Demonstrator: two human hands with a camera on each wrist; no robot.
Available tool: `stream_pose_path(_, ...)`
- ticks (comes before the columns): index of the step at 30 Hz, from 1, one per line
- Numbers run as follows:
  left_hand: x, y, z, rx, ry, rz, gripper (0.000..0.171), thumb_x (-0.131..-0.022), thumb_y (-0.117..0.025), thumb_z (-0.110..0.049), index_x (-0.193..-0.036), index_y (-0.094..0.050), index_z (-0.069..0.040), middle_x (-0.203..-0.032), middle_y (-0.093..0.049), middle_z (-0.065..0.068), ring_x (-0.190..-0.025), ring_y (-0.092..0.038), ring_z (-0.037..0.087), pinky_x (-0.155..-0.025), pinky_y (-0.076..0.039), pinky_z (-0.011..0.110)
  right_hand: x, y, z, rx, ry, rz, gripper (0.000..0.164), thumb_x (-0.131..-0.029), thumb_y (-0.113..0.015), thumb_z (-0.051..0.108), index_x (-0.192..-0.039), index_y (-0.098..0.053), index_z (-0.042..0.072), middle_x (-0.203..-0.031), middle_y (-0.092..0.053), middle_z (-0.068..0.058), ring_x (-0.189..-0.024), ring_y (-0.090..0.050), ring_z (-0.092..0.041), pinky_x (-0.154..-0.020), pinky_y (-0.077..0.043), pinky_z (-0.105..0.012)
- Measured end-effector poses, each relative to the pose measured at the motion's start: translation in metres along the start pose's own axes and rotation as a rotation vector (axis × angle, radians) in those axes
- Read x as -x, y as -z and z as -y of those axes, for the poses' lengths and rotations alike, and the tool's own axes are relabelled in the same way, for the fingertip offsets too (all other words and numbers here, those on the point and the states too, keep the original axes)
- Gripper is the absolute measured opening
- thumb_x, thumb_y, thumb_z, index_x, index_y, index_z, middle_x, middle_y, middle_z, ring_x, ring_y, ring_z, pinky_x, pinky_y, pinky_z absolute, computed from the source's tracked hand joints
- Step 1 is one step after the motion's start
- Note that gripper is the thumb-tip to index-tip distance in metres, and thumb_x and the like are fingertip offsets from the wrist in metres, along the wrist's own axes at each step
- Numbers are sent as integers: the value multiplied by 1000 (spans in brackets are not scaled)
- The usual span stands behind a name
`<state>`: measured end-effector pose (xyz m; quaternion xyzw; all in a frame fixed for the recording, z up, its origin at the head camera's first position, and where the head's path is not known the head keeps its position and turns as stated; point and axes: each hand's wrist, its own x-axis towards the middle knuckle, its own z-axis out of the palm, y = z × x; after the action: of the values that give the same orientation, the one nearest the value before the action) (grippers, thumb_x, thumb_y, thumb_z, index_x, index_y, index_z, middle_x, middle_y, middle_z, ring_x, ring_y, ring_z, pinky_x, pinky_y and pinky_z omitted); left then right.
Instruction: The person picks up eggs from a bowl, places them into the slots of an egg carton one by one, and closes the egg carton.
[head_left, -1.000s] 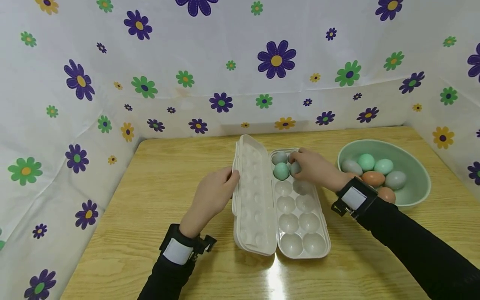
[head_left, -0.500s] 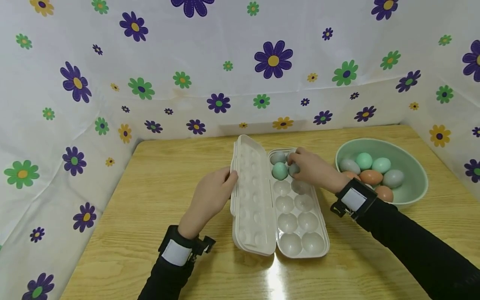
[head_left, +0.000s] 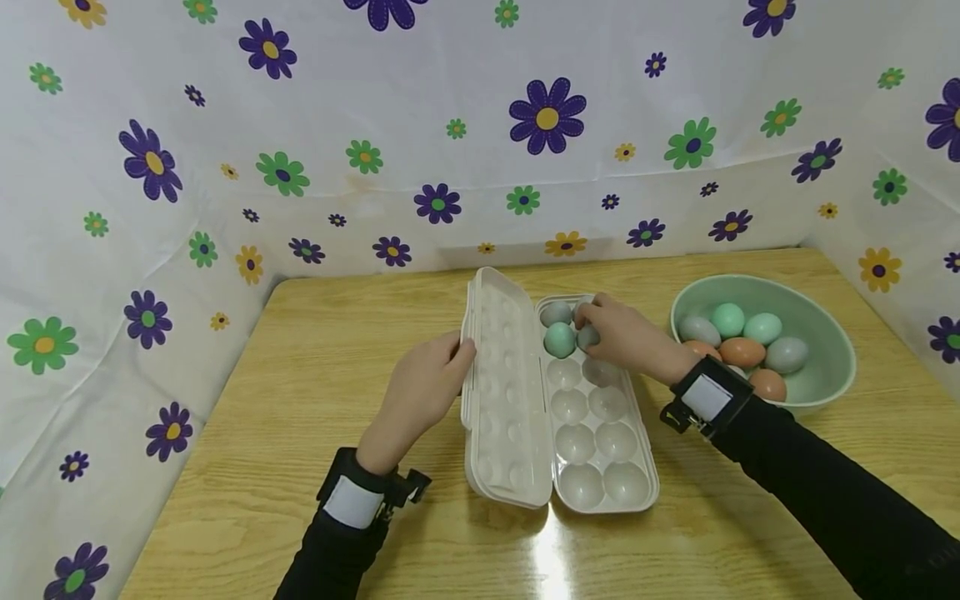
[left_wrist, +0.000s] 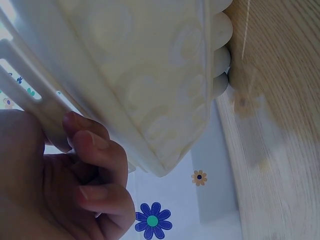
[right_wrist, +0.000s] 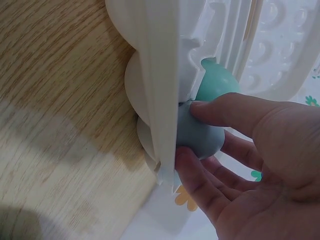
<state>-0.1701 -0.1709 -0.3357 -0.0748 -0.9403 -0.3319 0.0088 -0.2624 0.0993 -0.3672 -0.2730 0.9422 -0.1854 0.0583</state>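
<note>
A cream egg carton [head_left: 600, 492] lies with its lid [head_left: 510, 392] raised on the left side. My left hand [head_left: 423, 392] grips the lid's outer edge between thumb and curled fingers; the left wrist view shows those fingers [left_wrist: 107, 175] at the rim. In the far right cup sits a grey-blue egg [right_wrist: 200, 132], pinched by the thumb and fingers of my right hand [head_left: 626, 333]. Beside it are a mint egg [head_left: 559, 340] and a grey egg [head_left: 556, 314] in their cups. Another grey egg at the far end is partly hidden by the right hand.
A pale green bowl [head_left: 828, 375] holding several grey, mint and brown eggs stands right of the carton, close to the right forearm. The wooden table [head_left: 337, 333] extends to the left. A flower-patterned cloth [head_left: 465, 100] hangs behind and at the sides.
Both hands keep their places on the lid and the egg. The head view has shifted slightly; nothing else has visibly moved.
</note>
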Motion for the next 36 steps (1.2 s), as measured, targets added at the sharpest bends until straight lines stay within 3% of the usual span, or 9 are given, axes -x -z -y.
stream_pose_path(8,0,0,0,4,-4,-1,39,-97,-27,-41,-78,-53,-20,-60,-52,0,-52,-48,18,-47,-37,35,3,4,2,-14,-12,8,32,-78,-66,10,-108,-57,4,-101,-49,-14,-81,-50,-23,-69,-47,-36)
stream_pose_path(19,0,-4,-1,9,0,0,39,-97,-28,-41,-76,-52,-18,-57,-46,2,-48,-43,20,-44,-33,33,26,30,-2,19,-34,-23,34,-81,-64,15,-112,-53,4,-105,-52,-16,-89,-52,-28,-74,-47,-41)
stream_pose_path(24,0,-4,-2,14,10,16,40,-97,-28,-41,-76,-52,-18,-58,-47,2,-49,-44,20,-44,-33,33,45,45,-11,42,-56,-20,33,-83,-63,15,-111,-53,3,-104,-51,-18,-86,-52,-29,-71,-47,-41)
stream_pose_path(30,-1,1,-4,18,9,9,38,-97,-28,-41,-80,-53,-18,-58,-46,3,-48,-43,21,-43,-32,33,66,66,-29,83,-144,3,31,-85,-60,20,-112,-53,6,-104,-52,-14,-82,-52,-24,-68,-46,-40)
stream_pose_path(36,-1,1,-4,7,10,26,39,-97,-27,-41,-77,-52,-18,-60,-51,2,-49,-46,21,-45,-35,34,97,64,-57,107,-162,3,28,-87,-59,26,-106,-58,5,-99,-56,-12,-86,-53,-25,-72,-47,-44)
